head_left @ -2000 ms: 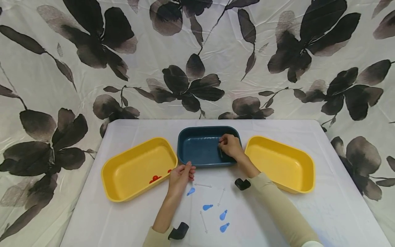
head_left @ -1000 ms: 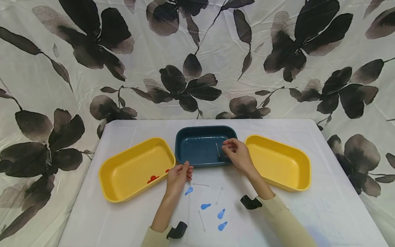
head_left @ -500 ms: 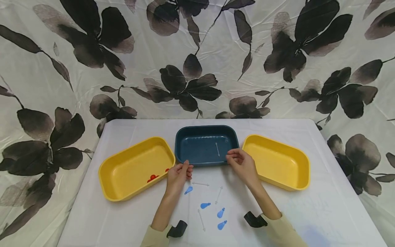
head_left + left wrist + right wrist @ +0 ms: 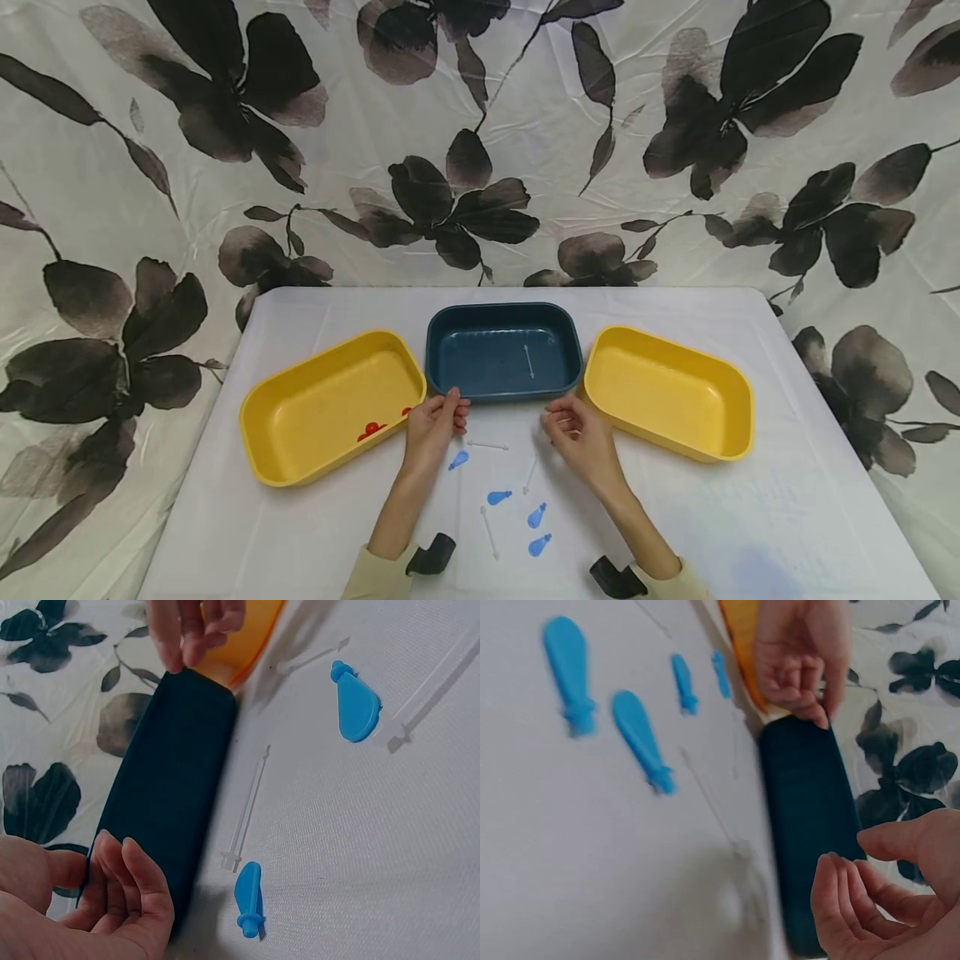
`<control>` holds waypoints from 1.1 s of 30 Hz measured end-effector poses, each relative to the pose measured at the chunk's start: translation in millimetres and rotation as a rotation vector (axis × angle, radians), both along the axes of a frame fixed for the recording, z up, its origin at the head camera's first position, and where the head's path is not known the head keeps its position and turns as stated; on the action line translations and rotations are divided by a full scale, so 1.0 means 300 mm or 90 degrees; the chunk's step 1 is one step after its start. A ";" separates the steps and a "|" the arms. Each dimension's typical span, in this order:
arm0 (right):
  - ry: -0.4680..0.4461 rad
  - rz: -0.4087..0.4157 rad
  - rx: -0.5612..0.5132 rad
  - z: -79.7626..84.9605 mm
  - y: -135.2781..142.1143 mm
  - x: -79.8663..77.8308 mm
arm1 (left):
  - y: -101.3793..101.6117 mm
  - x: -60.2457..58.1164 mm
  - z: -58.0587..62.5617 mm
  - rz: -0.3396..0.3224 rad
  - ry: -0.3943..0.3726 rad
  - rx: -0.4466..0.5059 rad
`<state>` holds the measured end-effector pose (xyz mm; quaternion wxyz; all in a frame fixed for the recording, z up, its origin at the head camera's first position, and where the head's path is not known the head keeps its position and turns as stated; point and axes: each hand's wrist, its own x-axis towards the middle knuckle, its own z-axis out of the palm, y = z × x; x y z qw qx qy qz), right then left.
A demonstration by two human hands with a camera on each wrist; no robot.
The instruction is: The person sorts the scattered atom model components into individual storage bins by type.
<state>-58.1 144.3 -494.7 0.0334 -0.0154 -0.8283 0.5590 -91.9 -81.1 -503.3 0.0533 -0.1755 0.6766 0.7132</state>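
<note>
My left hand [image 4: 433, 429] pinches the front left rim of the dark blue tray [image 4: 480, 362], its thumb on one side of the wall and fingers on the other. One thin clear plastic stick [image 4: 528, 362] lies inside that tray, right of its middle. Just in front of the tray's right corner hovers my right hand [image 4: 583, 437], fingers loosely bent, with nothing between thumb and fingertips in the right wrist view. Below it a clear stick [image 4: 530, 475] lies on the cloth, near two others. Several flat blue bulb-shaped plastic pieces [image 4: 499, 497] are scattered between my forearms.
A yellow tray [image 4: 300, 408] stands at left, with several small red pieces [image 4: 371, 429] along its front wall. Another yellow tray [image 4: 675, 392] stands at right, close to the blue one. White cloth covers the table; a flower-patterned curtain [image 4: 480, 167] hangs behind.
The right hand has let go of the clear stick inside the blue tray, then drawn back over the rim towards the front. The left hand keeps its hold on the rim.
</note>
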 end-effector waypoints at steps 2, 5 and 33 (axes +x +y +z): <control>0.011 0.004 0.013 -0.012 -0.006 0.016 | 0.000 0.001 0.001 0.001 -0.001 0.001; 0.009 0.006 0.030 -0.023 -0.012 0.039 | 0.000 0.001 0.002 -0.001 0.002 0.007; -0.053 0.043 0.190 -0.052 -0.042 0.089 | -0.002 0.004 0.008 0.000 0.004 0.015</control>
